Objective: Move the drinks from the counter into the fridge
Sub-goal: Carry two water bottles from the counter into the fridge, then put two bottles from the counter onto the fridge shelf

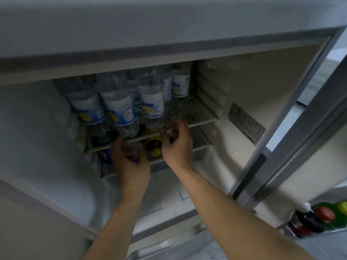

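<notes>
We see left hand (131, 162) gripping a clear bottle (131, 150) under the fridge shelf (195, 123); right hand (177, 142) pinches the shelf's near edge.

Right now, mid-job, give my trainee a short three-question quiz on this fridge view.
1. True or false: the clear bottles on the upper wire shelf stand on the left part of it, and its right part is bare.
2. Which hand grips a clear bottle under that shelf? A) left hand B) right hand
3. Fill in: the dark bottle lying between the hands has a ____ cap.

Key: 1 true; 2 A; 3 yellow.
</notes>
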`<state>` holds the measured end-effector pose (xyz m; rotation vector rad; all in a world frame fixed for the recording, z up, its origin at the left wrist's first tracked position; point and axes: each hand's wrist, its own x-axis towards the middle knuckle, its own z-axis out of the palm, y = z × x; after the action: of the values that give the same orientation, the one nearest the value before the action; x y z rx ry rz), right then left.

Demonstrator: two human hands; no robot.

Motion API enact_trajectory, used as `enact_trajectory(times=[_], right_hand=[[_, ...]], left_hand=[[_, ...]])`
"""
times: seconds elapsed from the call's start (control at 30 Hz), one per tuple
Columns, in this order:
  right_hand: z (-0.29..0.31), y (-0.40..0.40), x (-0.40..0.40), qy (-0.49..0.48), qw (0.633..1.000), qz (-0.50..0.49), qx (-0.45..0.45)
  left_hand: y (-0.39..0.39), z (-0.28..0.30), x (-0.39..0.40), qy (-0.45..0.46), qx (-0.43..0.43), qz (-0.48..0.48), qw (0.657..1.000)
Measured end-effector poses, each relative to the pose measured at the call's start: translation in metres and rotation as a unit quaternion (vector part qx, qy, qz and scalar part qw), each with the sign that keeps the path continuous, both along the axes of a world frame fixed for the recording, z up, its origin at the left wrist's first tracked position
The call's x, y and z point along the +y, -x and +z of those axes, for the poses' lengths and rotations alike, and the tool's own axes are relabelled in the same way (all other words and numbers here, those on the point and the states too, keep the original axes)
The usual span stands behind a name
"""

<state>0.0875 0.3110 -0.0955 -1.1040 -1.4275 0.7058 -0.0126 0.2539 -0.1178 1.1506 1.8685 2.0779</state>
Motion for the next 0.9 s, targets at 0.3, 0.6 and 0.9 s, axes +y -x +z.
enact_trajectory(times=[0.3,0.6,0.9], right_hand=[[-0.091,-0.125,-0.1,0.179,0.983,-0.029,-0.038],[-0.166,-0.308,-0.26,0.35,0.908,-0.229,0.036],[-0.242,-0.421,-0.477,0.49,0.762,-0.39,0.165]], left_hand=[[-0.064,-0.06,-0.068,0.182,-0.001,-0.171,0.968],[-0.175,-0.154,-0.14,0.419,0.055,-0.333,0.843],[-0.193,-0.241,-0.245,0.585,0.088,-0.401,0.7]])
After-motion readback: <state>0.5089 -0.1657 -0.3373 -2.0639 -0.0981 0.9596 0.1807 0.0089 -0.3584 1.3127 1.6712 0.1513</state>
